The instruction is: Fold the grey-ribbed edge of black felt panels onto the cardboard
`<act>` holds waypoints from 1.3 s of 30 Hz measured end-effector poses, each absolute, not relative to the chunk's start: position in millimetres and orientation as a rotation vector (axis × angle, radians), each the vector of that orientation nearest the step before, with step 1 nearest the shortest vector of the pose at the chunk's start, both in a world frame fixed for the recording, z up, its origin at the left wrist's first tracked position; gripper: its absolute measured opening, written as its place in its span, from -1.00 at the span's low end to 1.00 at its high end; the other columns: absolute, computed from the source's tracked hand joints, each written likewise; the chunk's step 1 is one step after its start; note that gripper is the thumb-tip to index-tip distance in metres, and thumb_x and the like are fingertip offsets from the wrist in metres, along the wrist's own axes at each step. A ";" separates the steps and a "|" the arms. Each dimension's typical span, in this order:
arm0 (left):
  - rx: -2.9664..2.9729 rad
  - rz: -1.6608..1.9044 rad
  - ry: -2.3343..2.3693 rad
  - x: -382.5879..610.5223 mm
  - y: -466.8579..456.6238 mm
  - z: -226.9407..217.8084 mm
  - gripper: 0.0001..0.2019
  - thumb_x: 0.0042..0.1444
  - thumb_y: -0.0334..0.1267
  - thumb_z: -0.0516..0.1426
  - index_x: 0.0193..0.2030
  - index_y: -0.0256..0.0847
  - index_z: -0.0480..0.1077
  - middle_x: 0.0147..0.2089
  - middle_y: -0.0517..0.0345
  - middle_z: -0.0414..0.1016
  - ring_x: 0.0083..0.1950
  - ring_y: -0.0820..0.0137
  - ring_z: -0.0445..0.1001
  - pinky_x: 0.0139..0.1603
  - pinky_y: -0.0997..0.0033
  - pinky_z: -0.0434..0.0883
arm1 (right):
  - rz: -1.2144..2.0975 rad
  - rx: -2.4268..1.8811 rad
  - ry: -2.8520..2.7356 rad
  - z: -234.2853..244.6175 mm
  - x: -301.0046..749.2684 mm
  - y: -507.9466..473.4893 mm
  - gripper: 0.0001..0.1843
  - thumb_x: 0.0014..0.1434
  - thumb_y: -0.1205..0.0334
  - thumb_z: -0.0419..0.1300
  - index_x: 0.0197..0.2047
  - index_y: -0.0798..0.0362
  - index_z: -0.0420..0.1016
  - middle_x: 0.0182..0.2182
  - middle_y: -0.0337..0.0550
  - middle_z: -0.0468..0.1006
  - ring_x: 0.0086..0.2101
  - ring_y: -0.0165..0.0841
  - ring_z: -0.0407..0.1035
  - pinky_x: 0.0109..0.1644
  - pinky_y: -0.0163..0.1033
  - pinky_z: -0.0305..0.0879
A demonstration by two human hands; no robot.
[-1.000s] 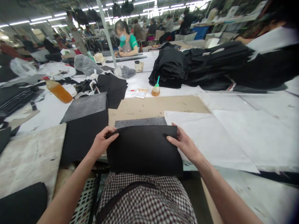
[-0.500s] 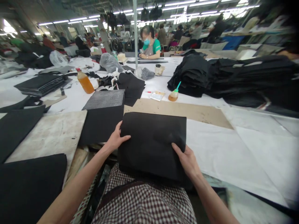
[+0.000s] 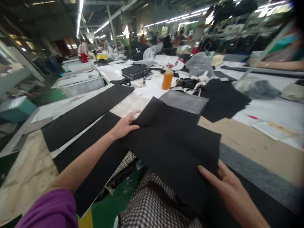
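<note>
A flat black fabric panel (image 3: pixel 175 142) is spread between my hands above my lap, tilted with its far corner over the table. My left hand (image 3: pixel 125 126) grips its left edge, thumb on top and fingers partly hidden at the edge. At the near right edge, my right hand (image 3: pixel 229 188) pinches the panel with the thumb on its upper face and other fingers behind. Close to my left hand lie black panels (image 3: pixel 95 136) on the left table. A grey-topped piece (image 3: pixel 186 100) lies just beyond the held panel.
An orange-liquid bottle (image 3: pixel 167 78) stands beyond, with a stack of dark pieces (image 3: pixel 135 71) to its left. Brown board (image 3: pixel 251 142) and a grey ribbed strip (image 3: pixel 258 171) lie right. Behind are plastic bags (image 3: pixel 199 63) and black cut pieces (image 3: pixel 225 98). A co-worker's arm (image 3: pixel 282 65) rests far right.
My view has turned left. Both hands have carried the black panel leftward, and it is now slanted. A grey ribbed strip has come into view at the right.
</note>
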State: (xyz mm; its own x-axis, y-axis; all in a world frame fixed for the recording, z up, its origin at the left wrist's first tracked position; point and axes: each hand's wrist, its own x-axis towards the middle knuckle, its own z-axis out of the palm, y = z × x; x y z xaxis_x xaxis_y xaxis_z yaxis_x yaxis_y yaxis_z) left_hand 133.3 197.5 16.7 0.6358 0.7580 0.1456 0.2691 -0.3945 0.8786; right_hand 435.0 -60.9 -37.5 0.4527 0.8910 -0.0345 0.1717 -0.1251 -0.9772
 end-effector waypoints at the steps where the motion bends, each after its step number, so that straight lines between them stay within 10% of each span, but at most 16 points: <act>1: 1.947 0.711 0.882 105.6 212.4 20.5 -0.16 0.04 -0.17 0.29 0.42 -0.08 0.02 -0.23 0.16 0.50 -0.27 0.33 0.49 -0.19 0.34 0.44 | 0.958 -1.490 -0.958 -36.8 414.5 -40.8 -0.28 0.03 -0.06 0.36 0.25 -0.13 0.36 0.05 0.02 0.55 -0.06 0.02 0.51 -0.04 0.12 0.52; 8: 1.939 0.803 1.303 -66.1 287.3 8.1 -0.13 -0.07 -0.19 0.34 0.37 -0.18 0.10 -0.42 0.32 0.31 -0.38 0.46 0.35 -0.26 0.42 0.33 | 1.450 -1.173 -1.032 -47.8 271.5 72.9 -0.53 0.10 -0.01 0.33 0.00 0.04 0.41 -0.23 -0.11 0.60 -0.28 -0.25 0.49 -0.26 -0.18 0.45; 17: 1.972 0.718 1.521 -157.4 312.9 -69.8 -0.23 -0.10 -0.15 0.33 0.29 -0.23 0.24 -0.39 0.29 0.33 -0.40 0.47 0.28 -0.29 0.43 0.24 | 1.139 -1.389 -1.428 -100.3 204.8 114.9 -0.65 0.09 -0.05 0.27 -0.41 -0.03 0.21 -0.54 -0.36 0.35 -0.51 -0.38 0.27 -0.43 -0.30 0.21; 39: 1.974 0.694 1.510 -167.2 322.5 -94.3 -0.21 -0.08 -0.16 0.35 0.30 -0.28 0.23 -0.28 0.17 0.45 -0.31 0.43 0.33 -0.16 0.38 0.27 | 1.065 -1.553 -1.420 -115.9 192.3 98.6 -0.65 0.09 -0.05 0.28 -0.25 -0.02 0.27 -0.50 -0.33 0.46 -0.49 -0.36 0.32 -0.34 -0.26 0.22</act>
State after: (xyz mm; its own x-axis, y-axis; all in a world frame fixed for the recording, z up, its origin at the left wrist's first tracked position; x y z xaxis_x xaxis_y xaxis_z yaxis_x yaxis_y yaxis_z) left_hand -167.2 322.5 -94.3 0.2342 0.9698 0.0679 0.6834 -0.2139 0.6980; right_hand 192.3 98.6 -115.9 0.0320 0.9960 -0.0834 0.3587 -0.0893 -0.9292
